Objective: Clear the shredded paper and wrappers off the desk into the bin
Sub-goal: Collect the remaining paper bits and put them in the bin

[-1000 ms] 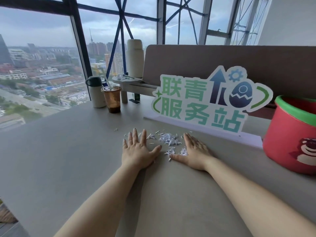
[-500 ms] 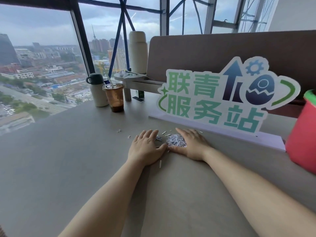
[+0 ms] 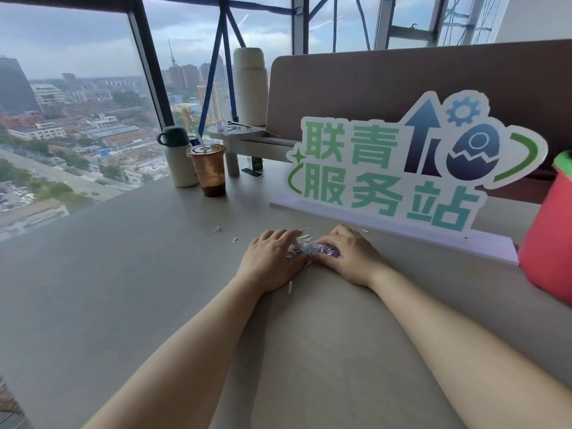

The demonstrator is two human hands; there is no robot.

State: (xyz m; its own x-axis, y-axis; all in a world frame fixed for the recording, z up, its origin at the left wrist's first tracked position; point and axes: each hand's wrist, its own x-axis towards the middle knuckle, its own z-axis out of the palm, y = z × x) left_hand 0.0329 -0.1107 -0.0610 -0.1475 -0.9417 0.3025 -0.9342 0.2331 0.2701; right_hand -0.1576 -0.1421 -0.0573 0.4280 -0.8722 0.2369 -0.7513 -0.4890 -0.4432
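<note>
Left hand (image 3: 272, 263), right hand (image 3: 351, 258) closer — shredded paper (image 3: 312, 250) heaped, white-lilac, crumpled.

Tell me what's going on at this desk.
A person is clearing up at the desk. The left hand and right hand are close together, fingers curled round a small heap of shredded paper gathered between them. A few stray scraps lie loose on the desk near the hands. The red bin stands at the right edge of view, its inside out of sight; the heap is not yet lifted toward it.
</note>
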